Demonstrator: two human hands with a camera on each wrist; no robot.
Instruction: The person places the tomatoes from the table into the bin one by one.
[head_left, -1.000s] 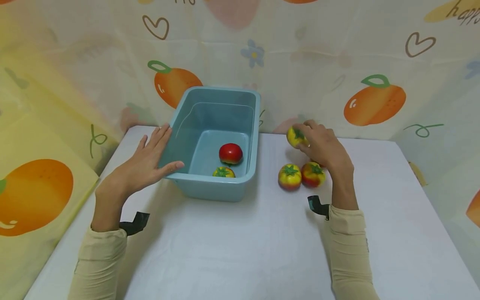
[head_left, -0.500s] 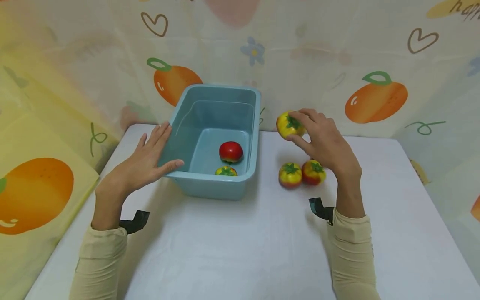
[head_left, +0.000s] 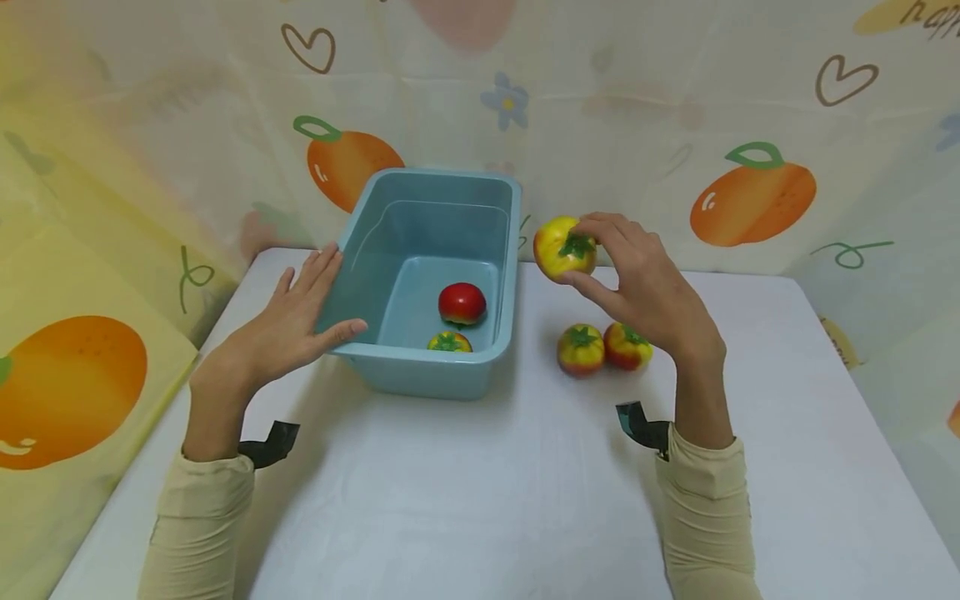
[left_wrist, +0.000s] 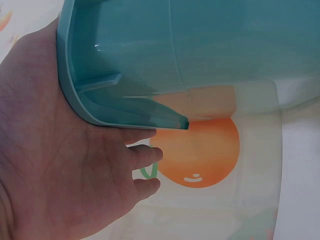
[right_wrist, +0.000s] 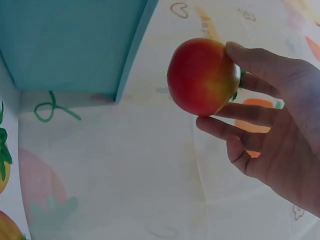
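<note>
Yellow-red fruit (head_left: 557, 248) is pinched between the thumb and fingers of your right hand (head_left: 648, 283), raised over the far part of the tabletop (head_left: 450, 500), just right of the blue tub (head_left: 416, 379) and well apart from your left hand (head_left: 288, 321). Its green leafy cap points right, toward your right palm; it's nearly round, so you can't tell a long axis. Your left hand has straight, spread fingers and simply touches the tub's near left corner. Nearer the tabletop's front edge than your raised fruit, one loose fruit (head_left: 581, 352) sits beside another loose fruit (head_left: 627, 346). You have a red fruit (head_left: 462, 303) and a half-hidden fruit (head_left: 450, 342) inside the tub, toward its near right corner.
</note>
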